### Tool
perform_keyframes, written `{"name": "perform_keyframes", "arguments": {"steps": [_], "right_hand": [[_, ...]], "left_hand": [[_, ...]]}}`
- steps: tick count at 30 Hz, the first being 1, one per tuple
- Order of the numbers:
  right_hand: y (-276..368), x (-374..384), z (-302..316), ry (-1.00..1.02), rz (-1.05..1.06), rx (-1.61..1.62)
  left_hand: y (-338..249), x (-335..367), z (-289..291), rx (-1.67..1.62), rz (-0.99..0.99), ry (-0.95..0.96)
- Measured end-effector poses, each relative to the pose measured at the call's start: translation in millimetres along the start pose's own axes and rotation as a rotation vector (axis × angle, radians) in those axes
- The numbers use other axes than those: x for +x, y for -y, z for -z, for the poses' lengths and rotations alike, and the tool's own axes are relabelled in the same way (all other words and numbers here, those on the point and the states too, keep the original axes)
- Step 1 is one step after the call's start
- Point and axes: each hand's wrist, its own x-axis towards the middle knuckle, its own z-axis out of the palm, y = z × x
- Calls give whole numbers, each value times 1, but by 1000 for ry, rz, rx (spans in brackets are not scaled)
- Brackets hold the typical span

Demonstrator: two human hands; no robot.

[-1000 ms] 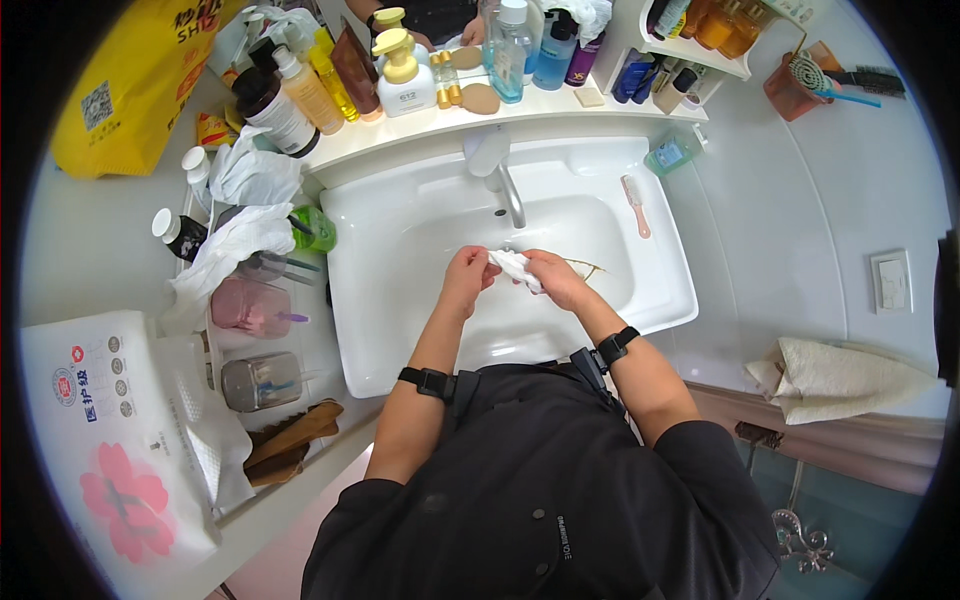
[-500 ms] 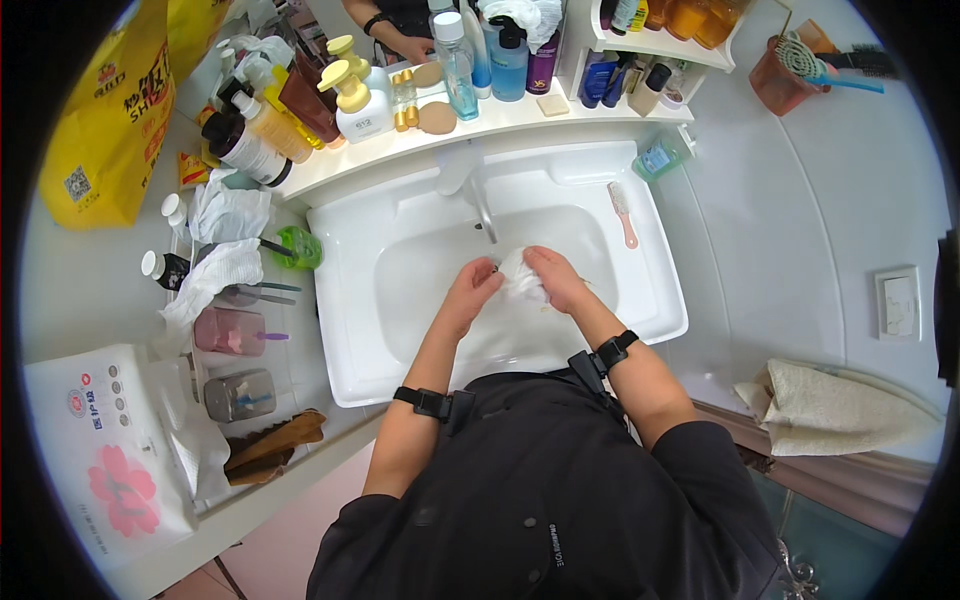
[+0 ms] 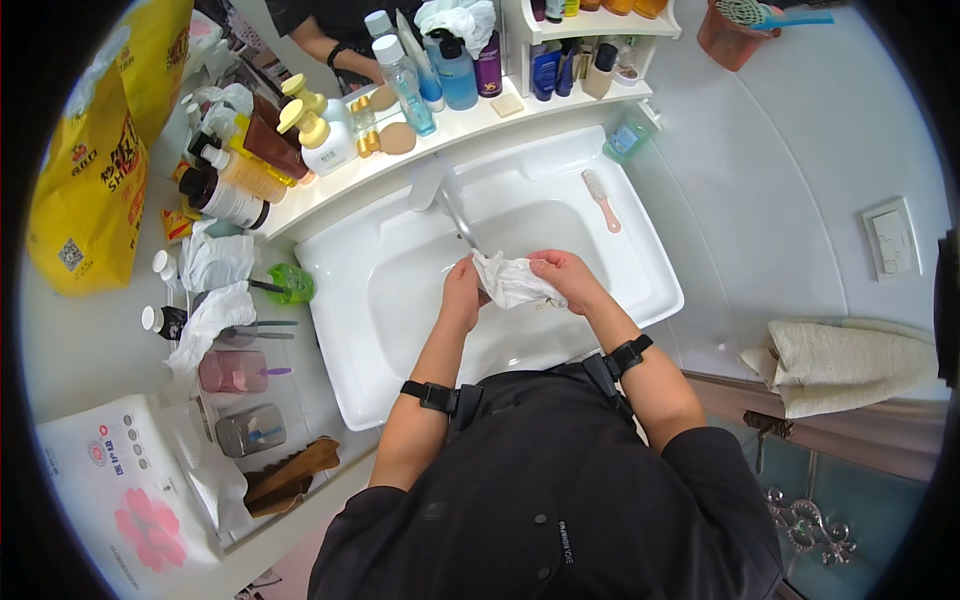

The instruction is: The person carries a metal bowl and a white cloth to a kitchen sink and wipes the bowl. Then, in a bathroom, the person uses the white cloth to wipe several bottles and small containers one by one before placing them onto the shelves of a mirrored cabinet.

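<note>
A thin, wet-looking white cloth [image 3: 515,284] is stretched between my two hands over the white sink basin [image 3: 400,310]. My left hand [image 3: 461,293] pinches its left end, with the fingertips partly hidden behind the fabric. At the other end, my right hand [image 3: 566,279] grips the cloth's upper right edge, thumb on top. The cloth hangs in loose folds just below the tip of the chrome and white faucet [image 3: 430,187]. Whether water is running cannot be made out clearly.
A pink-handled brush [image 3: 602,203] lies on the sink's right ledge. Pump bottles [image 3: 325,142] and other toiletries line the shelf behind. Left of the sink are a green bottle [image 3: 291,284], clear cups [image 3: 250,430] and a tissue pack [image 3: 130,500]. A towel [image 3: 850,365] hangs at right.
The bunched cloth is now spread wider between my hands, nearer the faucet tip. My right hand has shifted slightly outward. The whole view has turned a little.
</note>
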Motion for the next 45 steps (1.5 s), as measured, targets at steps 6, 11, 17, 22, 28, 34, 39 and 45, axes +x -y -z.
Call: {"name": "perform_keyframes", "arguments": {"steps": [6, 11, 17, 22, 28, 34, 39, 45], "right_hand": [[10, 0, 12, -156, 206, -49], [-22, 2, 33, -414, 330, -421], [-26, -11, 25, -450, 205, -783], [-10, 0, 1, 34, 57, -400], [11, 4, -3, 411, 38, 709], [39, -12, -29, 501, 21, 966], [39, -18, -36, 631, 22, 1239], [21, -4, -12, 198, 158, 929]], "left_hand": [[12, 18, -4, 323, -39, 225], [30, 27, 13, 124, 31, -80], [-17, -1, -10, -95, -113, -69], [-43, -14, -45, 1040, -892, 302], [-81, -66, -83, 1428, -946, 599], [-74, -46, -88, 1020, -664, 740], [-51, -3, -77, -254, 189, 681], [-28, 8, -57, -318, 154, 688]]}}
